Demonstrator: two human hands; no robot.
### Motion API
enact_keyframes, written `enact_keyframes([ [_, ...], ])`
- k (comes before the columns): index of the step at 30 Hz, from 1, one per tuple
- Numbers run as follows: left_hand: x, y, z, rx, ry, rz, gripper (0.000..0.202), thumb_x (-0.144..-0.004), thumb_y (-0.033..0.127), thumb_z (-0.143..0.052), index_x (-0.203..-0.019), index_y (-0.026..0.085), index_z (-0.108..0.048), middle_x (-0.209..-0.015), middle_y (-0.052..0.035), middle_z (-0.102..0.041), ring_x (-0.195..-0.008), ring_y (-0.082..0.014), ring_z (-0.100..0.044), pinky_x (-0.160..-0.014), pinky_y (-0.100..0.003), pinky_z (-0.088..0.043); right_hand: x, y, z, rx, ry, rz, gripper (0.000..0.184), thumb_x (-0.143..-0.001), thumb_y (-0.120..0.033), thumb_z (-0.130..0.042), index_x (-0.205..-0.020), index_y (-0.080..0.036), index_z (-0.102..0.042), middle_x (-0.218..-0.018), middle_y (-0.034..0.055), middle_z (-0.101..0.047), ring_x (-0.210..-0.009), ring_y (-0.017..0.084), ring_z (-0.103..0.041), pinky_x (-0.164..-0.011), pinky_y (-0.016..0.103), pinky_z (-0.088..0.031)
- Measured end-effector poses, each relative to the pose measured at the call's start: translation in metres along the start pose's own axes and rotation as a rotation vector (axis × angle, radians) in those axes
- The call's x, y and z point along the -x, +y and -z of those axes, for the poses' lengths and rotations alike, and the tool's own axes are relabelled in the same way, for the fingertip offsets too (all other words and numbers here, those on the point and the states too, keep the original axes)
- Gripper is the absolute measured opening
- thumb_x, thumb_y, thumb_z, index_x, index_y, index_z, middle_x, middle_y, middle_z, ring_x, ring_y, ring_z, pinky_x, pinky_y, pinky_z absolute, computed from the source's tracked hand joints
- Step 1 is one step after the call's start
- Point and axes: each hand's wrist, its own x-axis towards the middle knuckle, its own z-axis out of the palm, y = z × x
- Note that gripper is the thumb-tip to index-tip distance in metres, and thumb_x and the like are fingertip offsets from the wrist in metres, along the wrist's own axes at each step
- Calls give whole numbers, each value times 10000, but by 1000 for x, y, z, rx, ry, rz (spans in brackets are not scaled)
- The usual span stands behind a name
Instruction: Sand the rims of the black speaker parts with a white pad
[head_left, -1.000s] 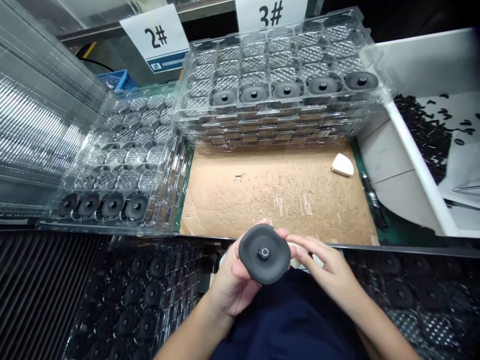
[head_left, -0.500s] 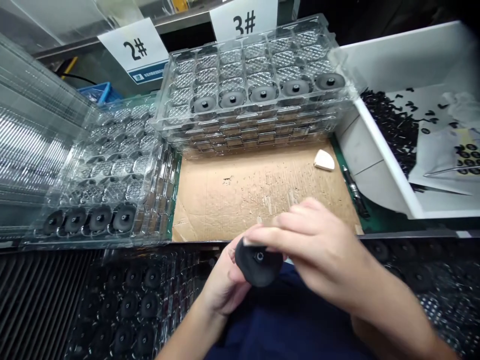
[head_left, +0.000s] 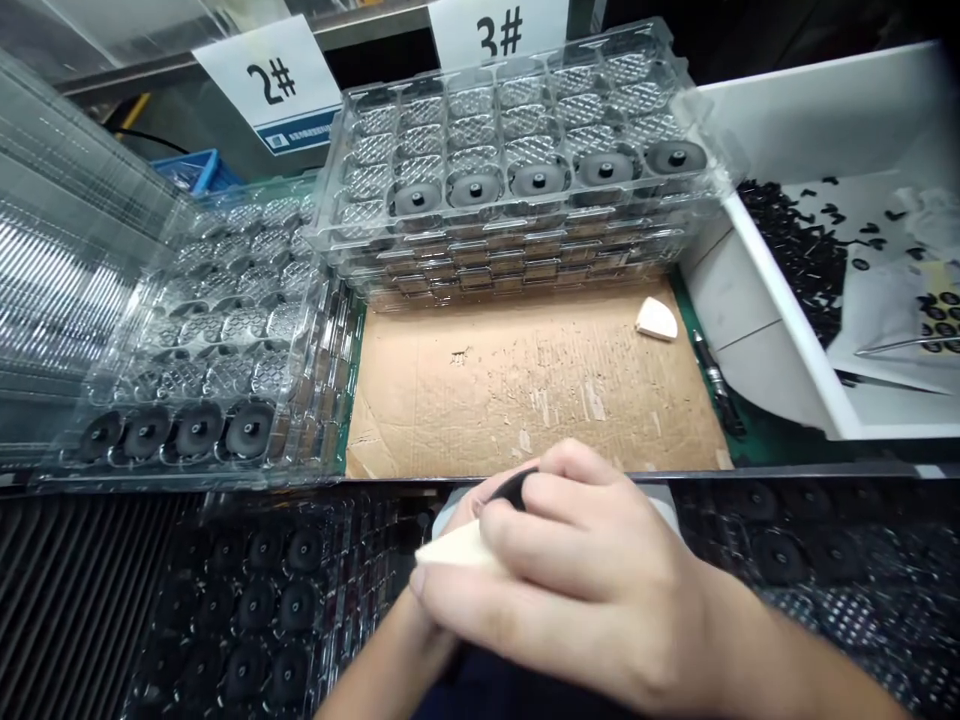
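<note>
My right hand is closed around a cream-white wedge-shaped sponge, whose pointed end sticks out beyond the thumb. Behind it, mostly covered, my left hand holds a round black disc. Only a dark edge of that disc shows, close to the right fingertips. Whether the sponge touches the disc is hidden. Both hands are just in front of the table edge, below a worn cardboard sheet. On the cardboard lies another white wedge.
Stacked clear trays at the back hold several black discs in the front row. More clear trays with discs are at left. At right, a white bin holds small black parts; a black pen lies beside it. Dark trays sit lower left.
My right hand has come down and left across the disc, turning so the sponge wedge shows. The disc, face-on before, is now mostly covered.
</note>
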Motion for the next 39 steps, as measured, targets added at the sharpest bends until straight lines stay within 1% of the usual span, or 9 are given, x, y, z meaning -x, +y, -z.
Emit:
enact_keyframes([
  [5,4,4,12,102,-69,-51,563,-538,469,-824,-1033,253,-667,-1111,-42,-676,-976,-256,-650,-958,-409,-453,21,31,-9,-79,108,-342,239,-955,-167,-444,-1107,-224,-620,-910,13,-673,-790,142,-587,-698,292,-384],
  [10,6,7,20,186,-93,-84,615,-544,466,-818,-1102,284,-634,-1125,-47,-673,-961,-231,-661,-958,-384,-448,73,62,-58,-168,33,-661,235,-922,-242,-494,-1086,-235,-662,-886,29,-685,-780,176,-625,-673,292,-467],
  [15,4,7,19,180,-100,-80,581,-571,432,-820,-1102,280,-638,-1124,-42,-673,-961,-228,-658,-916,-350,-474,82,57,-74,-198,15,-714,239,-911,-261,-490,-1044,-205,-681,-890,48,-701,-734,183,-647,-613,289,-494],
  [20,5,9,4,164,0,-107,571,-544,354,-853,-1076,292,-657,-1076,3,-690,-966,-200,-653,-916,-292,-477,30,2,-27,-79,450,-601,253,-913,-201,-526,-1141,-270,-614,-1023,30,-668,-762,163,-625,-594,261,-484],
  [24,7,6,1,144,117,-175,553,-564,381,-838,-1077,281,-656,-1106,-14,-670,-1050,-226,-607,-959,-309,-459,3,-22,-24,-140,242,-283,244,-905,-111,-456,-1089,-147,-612,-821,47,-669,-709,165,-602,-670,306,-477],
  [27,7,0,4,154,166,-193,594,-539,352,-856,-1089,300,-639,-1056,-2,-675,-995,-220,-625,-901,-320,-500,-5,-15,-34,-243,101,-327,201,-896,-97,-470,-990,-138,-642,-781,16,-659,-686,133,-593,-629,261,-450],
  [31,6,-4,6,105,180,-137,502,-582,414,-822,-1033,256,-671,-949,-20,-696,-991,-222,-625,-886,-297,-504,-9,-4,-43,-138,279,-304,236,-921,-117,-432,-1055,-69,-620,-904,81,-670,-774,164,-598,-703,304,-428],
  [36,7,3,10,178,144,-163,604,-511,337,-869,-1076,297,-659,-1091,6,-682,-990,-169,-628,-871,-228,-492,12,-6,-25,-334,46,-398,190,-906,-119,-483,-1001,-169,-639,-859,-16,-668,-737,104,-591,-656,232,-405],
  [39,5,2,7,210,116,-157,614,-479,353,-876,-1056,286,-675,-1072,13,-687,-988,-144,-620,-877,-193,-469,19,-5,-15,-134,65,-537,210,-914,-127,-478,-1040,-184,-637,-882,-5,-663,-739,116,-577,-659,249,-383],
])
